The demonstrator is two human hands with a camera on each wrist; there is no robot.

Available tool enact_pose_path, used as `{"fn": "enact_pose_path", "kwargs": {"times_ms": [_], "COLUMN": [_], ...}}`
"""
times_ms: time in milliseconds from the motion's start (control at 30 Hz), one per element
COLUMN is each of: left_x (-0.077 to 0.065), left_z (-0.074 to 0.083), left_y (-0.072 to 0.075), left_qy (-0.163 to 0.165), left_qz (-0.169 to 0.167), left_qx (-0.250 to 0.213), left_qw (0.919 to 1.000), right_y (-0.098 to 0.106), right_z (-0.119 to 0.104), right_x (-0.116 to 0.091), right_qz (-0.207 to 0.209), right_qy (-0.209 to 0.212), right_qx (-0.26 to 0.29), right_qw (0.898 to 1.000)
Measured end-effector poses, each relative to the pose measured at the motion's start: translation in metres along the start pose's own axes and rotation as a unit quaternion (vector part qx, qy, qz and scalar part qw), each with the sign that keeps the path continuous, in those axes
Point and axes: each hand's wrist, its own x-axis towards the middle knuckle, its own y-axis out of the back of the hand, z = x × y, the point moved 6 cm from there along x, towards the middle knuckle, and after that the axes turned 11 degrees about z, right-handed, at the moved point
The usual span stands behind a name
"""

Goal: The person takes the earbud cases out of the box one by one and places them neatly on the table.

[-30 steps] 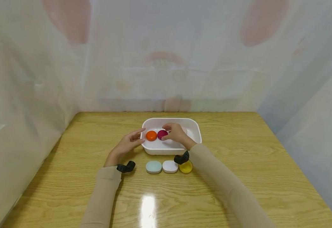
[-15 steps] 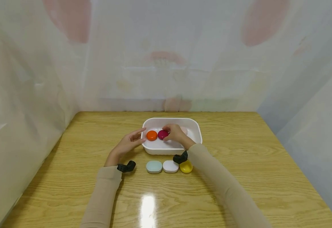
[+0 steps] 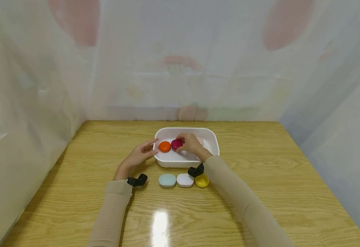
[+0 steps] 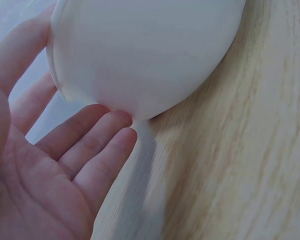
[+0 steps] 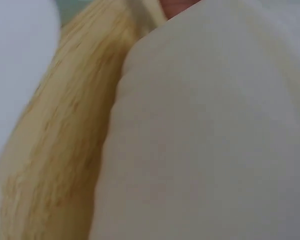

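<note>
A white rectangular plastic bin [image 3: 180,164] stands toward the back of the table. Inside it, my right hand [image 3: 193,144] pinches a glossy magenta disc [image 3: 176,144] between thumb and fingers. An orange disc [image 3: 165,146] lies just left of it. Partly hidden behind the right hand is a pale pink piece [image 3: 200,141]. My left hand [image 3: 135,157] is at the bin's left end, with fingers extended. In the left wrist view, the left fingertips [image 4: 122,137] are right at the bin's outer wall [image 4: 150,55]. The right wrist view shows mostly bin wall [image 5: 200,140].
In front of the bin, a mint oval piece [image 3: 167,180], a white oval piece [image 3: 184,180] and a yellow round piece [image 3: 202,181] sit in a row on the wood table [image 3: 260,171]. The right wrist's black camera [image 3: 196,170] overlaps that row. Pale sheeting [image 3: 180,89] surrounds the table.
The magenta disc is tilted slightly and raised a little at its far side, still in the right hand's pinch. The left hand keeps its place at the bin.
</note>
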Motion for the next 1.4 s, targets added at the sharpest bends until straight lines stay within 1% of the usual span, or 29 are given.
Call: {"fn": "enact_pose_path", "kwargs": {"times_ms": [100,267,433,567,733,867,967,1133,1200,1267,1400], "left_x": [0.001,0.002,0.002,0.001,0.001,0.0,-0.001,-0.001,-0.001,-0.001,-0.002], "left_z": [-0.001,-0.003,-0.002,-0.002,-0.002,-0.001,-0.001,0.0,0.0,0.0,0.0], "left_y": [0.0,0.001,0.001,0.002,0.002,0.002,0.002,0.004,0.004,0.005,0.005], "left_qy": [-0.001,0.003,0.004,0.007,0.009,0.005,0.005,-0.004,-0.01,-0.005,-0.01], "left_qz": [-0.003,-0.002,0.001,0.004,0.004,0.003,0.002,0.002,0.001,0.002,0.0], "left_qx": [0.003,0.009,0.009,0.011,0.012,0.009,0.008,0.022,0.027,0.022,0.023], "left_qw": [1.0,1.0,0.9999,0.9999,0.9999,0.9999,1.0,0.9997,0.9996,0.9997,0.9997], "right_y": [0.006,0.014,0.025,0.034,0.044,0.055,0.063,0.073,0.076,0.078,0.08], "right_z": [-0.004,-0.009,-0.016,-0.018,-0.016,-0.014,-0.013,-0.009,-0.006,-0.003,0.002], "right_x": [-0.002,-0.009,-0.019,-0.029,-0.042,-0.055,-0.067,-0.085,-0.091,-0.096,-0.106], "right_qz": [0.011,0.015,0.026,0.038,0.05,0.062,0.071,0.073,0.072,0.069,0.062], "right_qy": [0.006,0.006,0.038,0.066,0.068,0.065,0.07,0.077,0.078,0.077,0.08], "right_qx": [0.015,0.039,0.066,0.093,0.132,0.175,0.196,0.204,0.199,0.194,0.19], "right_qw": [1.0,0.999,0.997,0.993,0.988,0.98,0.976,0.973,0.974,0.975,0.977]}}
